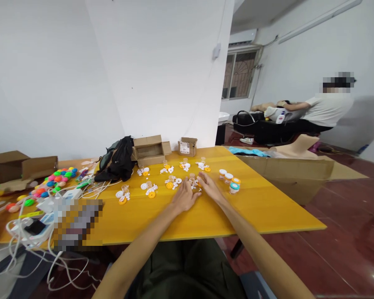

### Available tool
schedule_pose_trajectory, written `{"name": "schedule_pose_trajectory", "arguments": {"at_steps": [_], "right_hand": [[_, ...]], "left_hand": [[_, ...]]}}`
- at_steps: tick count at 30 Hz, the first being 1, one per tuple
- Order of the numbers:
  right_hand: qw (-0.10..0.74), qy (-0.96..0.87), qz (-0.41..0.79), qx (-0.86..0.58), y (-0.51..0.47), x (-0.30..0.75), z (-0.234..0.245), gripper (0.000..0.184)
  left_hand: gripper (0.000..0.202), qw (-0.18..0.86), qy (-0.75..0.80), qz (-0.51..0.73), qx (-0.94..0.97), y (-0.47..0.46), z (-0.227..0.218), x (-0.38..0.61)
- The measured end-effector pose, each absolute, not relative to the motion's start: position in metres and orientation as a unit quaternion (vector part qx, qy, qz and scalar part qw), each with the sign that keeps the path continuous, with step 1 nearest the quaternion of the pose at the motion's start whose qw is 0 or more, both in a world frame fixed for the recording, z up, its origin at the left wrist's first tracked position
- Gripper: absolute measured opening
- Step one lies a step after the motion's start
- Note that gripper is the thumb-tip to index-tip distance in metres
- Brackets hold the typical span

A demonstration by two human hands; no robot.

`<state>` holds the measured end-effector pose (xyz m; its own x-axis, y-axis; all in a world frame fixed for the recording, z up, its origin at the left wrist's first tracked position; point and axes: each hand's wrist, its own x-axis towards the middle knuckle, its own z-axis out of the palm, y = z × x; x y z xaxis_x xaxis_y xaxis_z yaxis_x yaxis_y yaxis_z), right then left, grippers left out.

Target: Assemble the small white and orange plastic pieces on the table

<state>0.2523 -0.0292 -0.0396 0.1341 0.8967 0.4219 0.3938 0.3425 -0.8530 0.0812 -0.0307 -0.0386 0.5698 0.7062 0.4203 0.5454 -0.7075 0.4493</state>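
Observation:
My left hand [185,197] rests low over the table, thumb spread away from the fingers, among small white pieces. Beside it, my right hand [208,187] reaches toward the same cluster with fingers stretched out. A small clear cup [192,176] stands just beyond both hands. Similar groups of clear cups, white discs [143,186], orange rings [151,194] and white bits are spread around. To the right of my right hand stand several small lidded jars, one with a teal lid [234,186] and one with an orange lid [236,180].
An open carton [149,151], a smaller box [188,147] and a black bag [116,160] line the back edge. Colourful balls [60,178], power strips [62,199] and tangled white cables lie left. A large cardboard box [286,174] adjoins the table's right; a person sits beyond.

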Motion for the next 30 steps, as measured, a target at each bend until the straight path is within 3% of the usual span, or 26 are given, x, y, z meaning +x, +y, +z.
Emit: {"name": "schedule_pose_trajectory", "arguments": {"at_steps": [10, 18, 24, 30], "right_hand": [[0.568, -0.582, 0.267, -0.517, -0.021, 0.232, -0.016, 0.049], [0.578, -0.575, 0.313, -0.487, -0.012, 0.237, -0.012, 0.053], [0.582, -0.588, 0.248, -0.504, -0.018, 0.236, -0.013, 0.05], [0.549, -0.594, 0.123, -0.575, -0.025, 0.244, -0.004, 0.03]], "left_hand": [[0.031, 0.167, 0.358, 0.352, 0.849, -0.017, -0.034, 0.113], [0.037, 0.176, 0.372, 0.352, 0.841, -0.01, -0.03, 0.119], [0.043, 0.168, 0.35, 0.366, 0.846, -0.009, -0.029, 0.118], [0.043, 0.157, 0.355, 0.364, 0.846, -0.006, -0.029, 0.118]]}}
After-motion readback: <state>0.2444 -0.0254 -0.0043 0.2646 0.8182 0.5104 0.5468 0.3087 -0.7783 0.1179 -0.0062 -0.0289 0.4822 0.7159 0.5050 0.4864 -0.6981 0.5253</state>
